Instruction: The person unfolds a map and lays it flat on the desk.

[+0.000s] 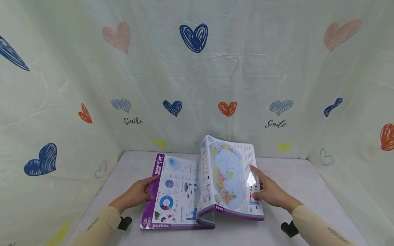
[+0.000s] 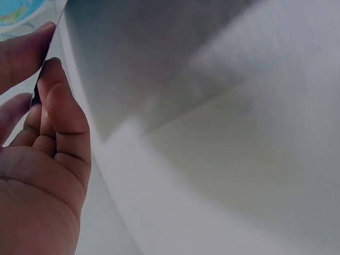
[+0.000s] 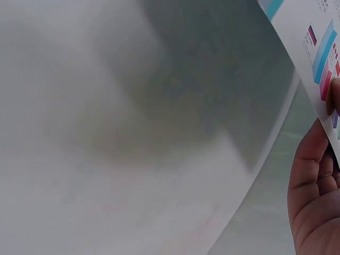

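Observation:
A glossy folding world map (image 1: pixel 226 177) with purple borders lies partly unfolded over the table. Its left panel (image 1: pixel 176 212) carries charts and diagrams, while the right part shows a coloured map and rises to a raised fold near the middle. My left hand (image 1: pixel 135 194) pinches the left purple edge between thumb and fingers; the left wrist view shows that hand (image 2: pixel 53 154) with the thin sheet between its digits. At the opposite edge, my right hand (image 1: pixel 272 191) grips the map panel, thumb on the printed face. In the right wrist view, fingers (image 3: pixel 308 170) sit behind the sheet.
The map is over a white table (image 1: pixel 307 191). A pale curtain (image 1: pixel 252 68) printed with hearts and "Smile" hangs behind and along both sides. Dark wrist devices (image 1: pixel 124 223) show by the cream sleeves (image 1: pixel 101 223).

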